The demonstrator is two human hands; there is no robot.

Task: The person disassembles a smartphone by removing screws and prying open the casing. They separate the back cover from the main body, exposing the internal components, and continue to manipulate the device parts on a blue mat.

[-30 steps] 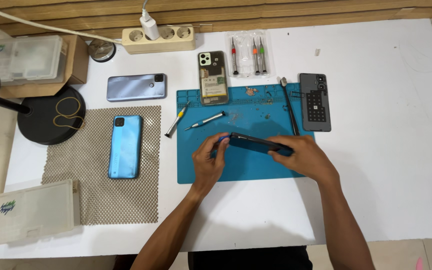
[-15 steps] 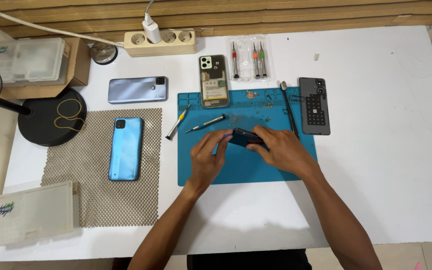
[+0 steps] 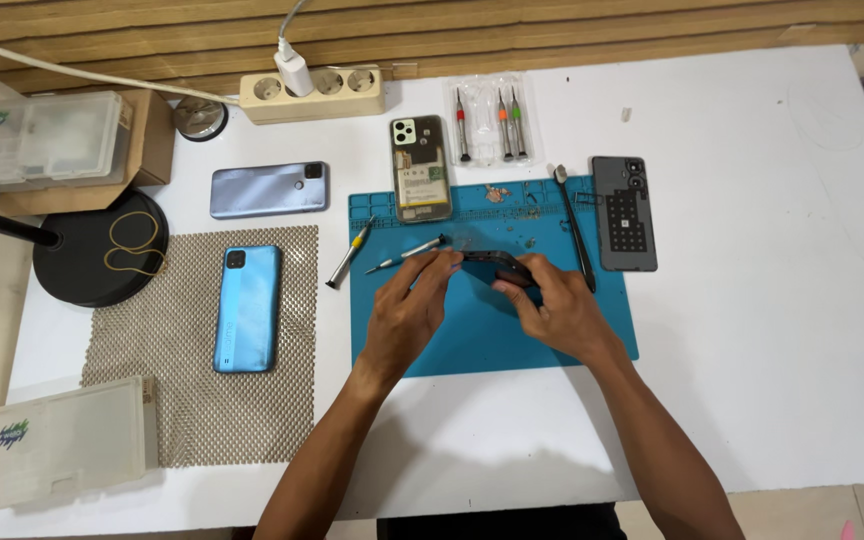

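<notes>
- Both hands met over the middle of the blue work mat [image 3: 607, 335] on the white desk [image 3: 752, 250]. Between them they held a dark phone [image 3: 497, 266], lifted slightly and turned edge-on to the camera.
- The left hand [image 3: 407, 315] pinched the phone's left end with curled fingers; the right hand [image 3: 557, 312] was closed around its right end. I could not tell whether either hand also held a tool.
- Done, judging by how things lay: a phone with its back off [image 3: 420, 168] lay at the far edge of the mat with its inner parts showing, and a dark grey back cover [image 3: 624, 212] lay just right of the mat, so some opening work looked finished.
- Tools were out: a yellow-handled screwdriver [image 3: 348, 255] and a thin silver tool [image 3: 407, 254] lay left of the hands, and a long dark pry tool [image 3: 574, 225] lay to their right. Small bits, perhaps screws, were scattered near the mat's far edge.
- Left, as far as it showed: the held phone seemed mid-handling, neither laid down nor clearly opened; its state was hidden by the fingers.
- Untouched: a blue phone [image 3: 248, 308] on the mesh pad [image 3: 182, 400] at left, a grey-blue phone [image 3: 269, 189] farther back, and a pack of screwdrivers [image 3: 490, 125] at the far side.
</notes>
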